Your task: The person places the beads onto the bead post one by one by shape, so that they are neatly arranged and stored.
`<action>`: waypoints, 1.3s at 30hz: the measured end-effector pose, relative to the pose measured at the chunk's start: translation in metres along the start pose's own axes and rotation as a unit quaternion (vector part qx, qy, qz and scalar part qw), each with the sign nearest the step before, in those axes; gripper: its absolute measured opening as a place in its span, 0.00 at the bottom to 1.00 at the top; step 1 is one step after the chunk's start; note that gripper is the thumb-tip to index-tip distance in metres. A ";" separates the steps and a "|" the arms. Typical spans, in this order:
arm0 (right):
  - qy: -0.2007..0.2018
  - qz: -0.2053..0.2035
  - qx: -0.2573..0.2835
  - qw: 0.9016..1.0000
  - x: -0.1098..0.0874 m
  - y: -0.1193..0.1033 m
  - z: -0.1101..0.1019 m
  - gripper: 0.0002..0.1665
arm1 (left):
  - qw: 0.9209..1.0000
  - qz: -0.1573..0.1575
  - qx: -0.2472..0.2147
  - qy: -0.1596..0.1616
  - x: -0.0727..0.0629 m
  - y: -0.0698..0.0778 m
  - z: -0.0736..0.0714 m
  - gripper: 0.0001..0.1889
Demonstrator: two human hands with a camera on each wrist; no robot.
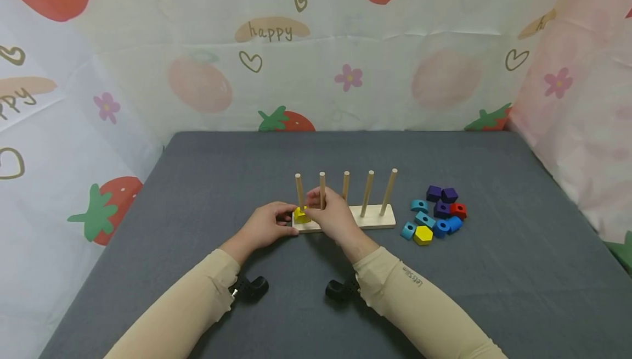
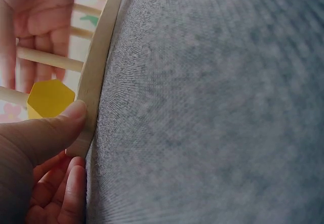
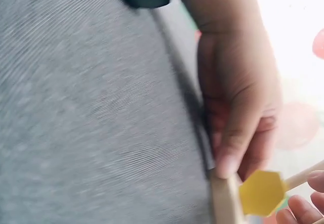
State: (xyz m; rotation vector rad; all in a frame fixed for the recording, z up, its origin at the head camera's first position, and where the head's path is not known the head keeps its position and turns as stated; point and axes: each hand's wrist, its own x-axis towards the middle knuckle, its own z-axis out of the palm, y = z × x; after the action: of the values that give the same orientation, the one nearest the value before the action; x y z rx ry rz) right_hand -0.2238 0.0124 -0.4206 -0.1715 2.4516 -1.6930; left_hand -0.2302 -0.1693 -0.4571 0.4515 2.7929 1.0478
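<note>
My left hand pinches the left end of a pale wooden peg board, its thumb on the front edge in the left wrist view. Several upright pegs stand along the board. A yellow hexagonal block sits low on the leftmost peg, against the base. Just right of it is my right hand, beside the second peg. Its fingers are loosely extended and hold nothing in the left wrist view. In the right wrist view, only a few of its fingertips show.
Right of the board lies a loose cluster of blocks: purple, red, blue, teal and another yellow hexagon. Grey cloth covers the table. A printed curtain encloses its back and sides.
</note>
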 end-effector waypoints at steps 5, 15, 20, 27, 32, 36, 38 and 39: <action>0.006 -0.020 0.014 1.000 -0.002 -0.015 -0.007 0.19 | 1.000 0.002 0.007 0.003 0.000 0.000 0.000 0.27; 0.012 -0.094 0.042 0.995 -0.010 -0.054 -0.028 0.20 | 1.000 -0.003 0.013 0.007 0.001 -0.001 0.001 0.28; 0.008 -0.124 0.070 0.990 -0.015 -0.073 -0.041 0.21 | 1.000 -0.007 0.011 0.004 0.000 0.000 0.001 0.28; 0.012 -0.154 0.110 0.982 -0.021 -0.089 -0.067 0.22 | 1.000 -0.017 0.015 0.000 0.000 0.002 0.001 0.28; 0.008 -0.168 0.125 0.978 -0.022 -0.094 -0.091 0.23 | 1.000 -0.013 0.019 0.000 0.000 0.002 0.001 0.28; 0.009 -0.164 0.118 0.979 -0.021 -0.092 -0.111 0.22 | 1.000 -0.007 0.022 0.002 0.001 0.002 0.001 0.28; 0.010 -0.162 0.112 0.980 -0.021 -0.089 -0.121 0.21 | 1.000 -0.006 0.021 0.002 0.002 0.002 0.001 0.28; 0.013 -0.161 0.105 0.981 -0.022 -0.087 -0.127 0.21 | 1.000 -0.005 0.021 0.002 0.002 0.002 0.001 0.28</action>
State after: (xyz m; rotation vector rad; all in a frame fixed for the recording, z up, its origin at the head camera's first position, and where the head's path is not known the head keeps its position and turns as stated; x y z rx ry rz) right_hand -0.2265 0.1022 -0.2938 -0.5489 2.3403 -2.0795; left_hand -0.2320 -0.1669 -0.4567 0.4414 2.8227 0.9896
